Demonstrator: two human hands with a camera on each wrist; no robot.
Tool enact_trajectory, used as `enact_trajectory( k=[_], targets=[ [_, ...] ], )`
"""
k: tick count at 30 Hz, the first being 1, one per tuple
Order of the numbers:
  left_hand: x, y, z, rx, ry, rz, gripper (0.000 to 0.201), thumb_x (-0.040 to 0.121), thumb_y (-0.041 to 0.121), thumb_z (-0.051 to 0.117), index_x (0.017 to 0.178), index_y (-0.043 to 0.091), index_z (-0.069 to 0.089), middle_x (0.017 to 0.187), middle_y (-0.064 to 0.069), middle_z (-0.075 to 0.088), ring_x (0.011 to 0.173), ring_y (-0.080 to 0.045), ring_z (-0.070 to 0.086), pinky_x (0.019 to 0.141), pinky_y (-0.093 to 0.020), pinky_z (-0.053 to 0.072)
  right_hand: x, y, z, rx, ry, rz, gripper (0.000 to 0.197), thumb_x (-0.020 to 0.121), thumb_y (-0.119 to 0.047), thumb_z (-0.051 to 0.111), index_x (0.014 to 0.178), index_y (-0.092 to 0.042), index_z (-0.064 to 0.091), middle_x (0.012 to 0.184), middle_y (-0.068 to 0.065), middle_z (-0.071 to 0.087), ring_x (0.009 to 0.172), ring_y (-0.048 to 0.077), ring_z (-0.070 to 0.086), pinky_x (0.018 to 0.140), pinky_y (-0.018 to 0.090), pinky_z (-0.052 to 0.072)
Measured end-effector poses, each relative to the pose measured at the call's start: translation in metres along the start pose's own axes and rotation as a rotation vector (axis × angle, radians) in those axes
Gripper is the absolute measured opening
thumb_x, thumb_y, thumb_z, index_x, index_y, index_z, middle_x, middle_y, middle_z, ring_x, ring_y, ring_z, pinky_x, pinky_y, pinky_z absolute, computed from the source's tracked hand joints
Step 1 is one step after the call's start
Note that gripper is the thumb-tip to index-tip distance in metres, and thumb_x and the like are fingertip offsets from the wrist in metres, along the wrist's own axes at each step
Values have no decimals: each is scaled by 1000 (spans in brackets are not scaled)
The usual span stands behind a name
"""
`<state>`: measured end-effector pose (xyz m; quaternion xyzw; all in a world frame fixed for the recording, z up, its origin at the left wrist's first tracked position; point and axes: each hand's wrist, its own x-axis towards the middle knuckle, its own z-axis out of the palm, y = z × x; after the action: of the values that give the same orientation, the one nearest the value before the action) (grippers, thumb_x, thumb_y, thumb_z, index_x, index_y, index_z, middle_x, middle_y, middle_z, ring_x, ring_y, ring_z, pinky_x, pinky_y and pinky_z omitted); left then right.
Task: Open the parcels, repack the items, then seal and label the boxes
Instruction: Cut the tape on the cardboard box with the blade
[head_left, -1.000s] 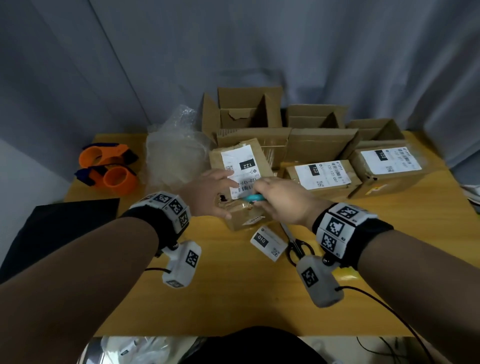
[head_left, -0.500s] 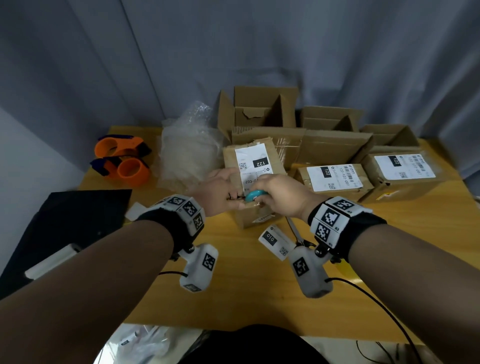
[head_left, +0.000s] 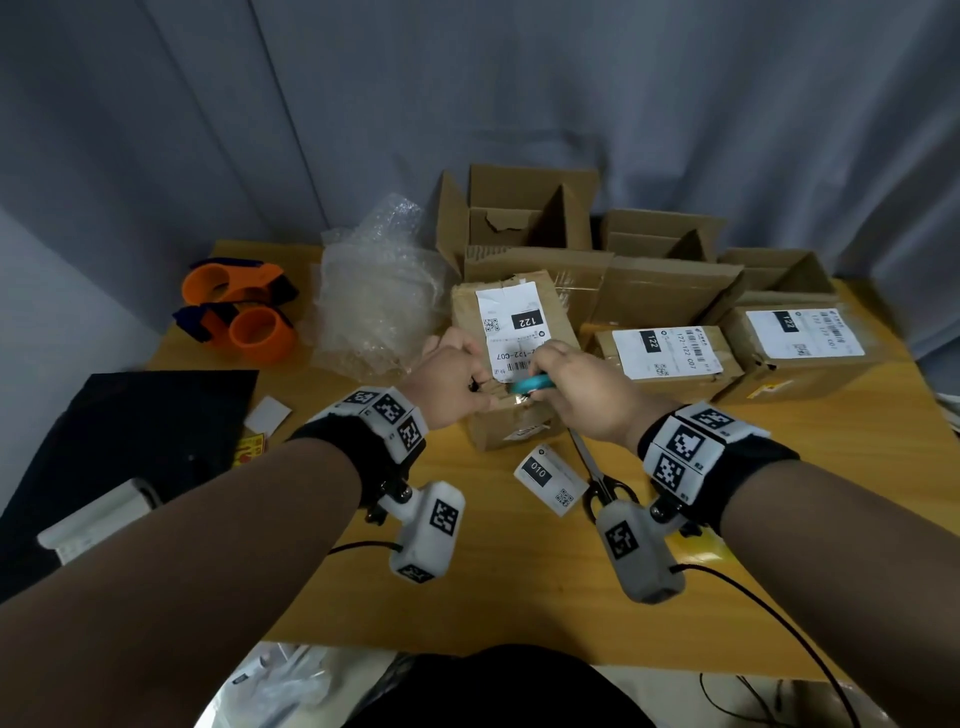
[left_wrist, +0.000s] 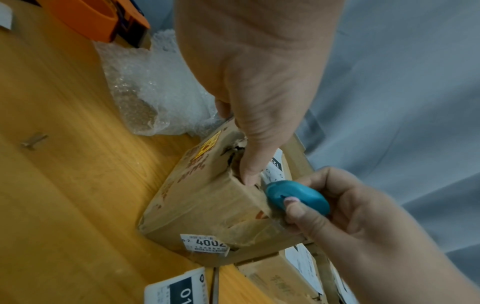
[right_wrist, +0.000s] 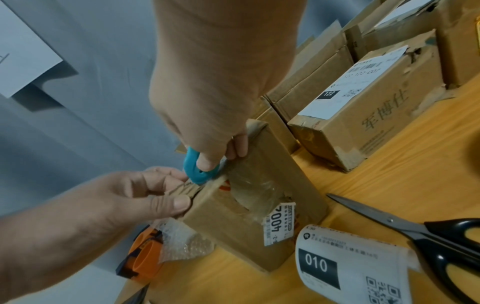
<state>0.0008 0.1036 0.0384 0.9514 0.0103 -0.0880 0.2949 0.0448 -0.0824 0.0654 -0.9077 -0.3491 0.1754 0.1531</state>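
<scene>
Two hands at work on one brown taped cardboard parcel (head_left: 511, 364) with a white 122 label, at the middle of the yellow wooden table (head_left: 519, 582), left of two more labelled parcels. Opening step, probably: tape being cut at the near top edge. Left hand (head_left: 452, 382) pinching the torn near corner, fingers curled. Right hand (head_left: 587, 387) wrapped tight round a small teal oval box cutter (left_wrist: 296, 198), tip at the seam. Next, likely: drawing the cutter along the tape, shallow, clear of the left thumb.
</scene>
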Motion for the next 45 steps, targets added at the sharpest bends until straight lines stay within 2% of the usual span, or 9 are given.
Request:
enact_trajectory(
  k=[5,9,11,16,21,26,32,37,45],
  targets=[
    [-2,-2,2,-142,22,35,12,77,12,76,86,8,69,108,3,34,110,-14,39,101,-22,34,-3,-2,5,-3,15,-5,17,93,-11,54,110,-13,51,118,1,51,99,15,52,75,20,34],
    [-3,-1,5,-170,-4,33,14,81,9,72,91,2,65,107,2,37,91,-8,42,77,-10,35,-6,2,3,-28,5,-40,16,93,-14,54,110,-12,53,117,2,52,99,19,55,78,25,40],
    [-1,-1,5,-139,-18,24,18,83,13,70,95,1,64,107,2,38,89,-8,42,78,-12,34,-6,5,0,-49,-10,-51,17,94,-15,53,111,-12,54,118,2,52,100,21,56,80,26,41],
    [0,-2,3,-108,-40,22,21,85,16,68,98,-1,65,108,-1,38,93,-10,41,80,-15,34,-8,14,-6,-119,-36,-87,18,95,-18,52,112,-11,56,119,1,52,99,20,55,77,23,37],
    [0,-1,4,-97,-36,24,22,86,17,68,96,-1,65,108,-2,39,96,-12,40,83,-19,35,-18,29,-13,-129,-68,-31,22,95,-19,53,116,-13,59,120,1,53,102,20,55,86,29,44],
    [1,0,5,-88,-39,23,22,85,17,68,96,-3,65,108,-3,38,96,-12,40,85,-18,35,-19,4,-10,-86,8,-92,20,95,-18,53,114,-12,53,119,1,51,96,17,55,78,25,42],
    [-3,0,1,0,-63,-12,25,86,15,67,96,-8,63,121,-19,43,108,-28,48,89,-26,39,0,-17,4,-217,-61,-142,37,88,-4,57,124,-9,51,123,8,54,106,25,56,87,31,45],
    [-3,5,1,42,-62,-40,26,88,16,63,100,-7,60,127,-17,40,112,-26,47,91,-25,36,-6,-9,-7,-232,-92,-134,43,88,-1,52,130,-10,51,129,7,52,114,25,53,92,30,41],
    [5,12,0,87,-120,-101,36,87,20,65,111,-6,58,128,-16,40,113,-26,48,101,-35,40,-15,5,-12,-293,-67,-100,39,90,-3,51,128,-11,52,129,5,53,114,24,53,91,30,42]
  ],
)
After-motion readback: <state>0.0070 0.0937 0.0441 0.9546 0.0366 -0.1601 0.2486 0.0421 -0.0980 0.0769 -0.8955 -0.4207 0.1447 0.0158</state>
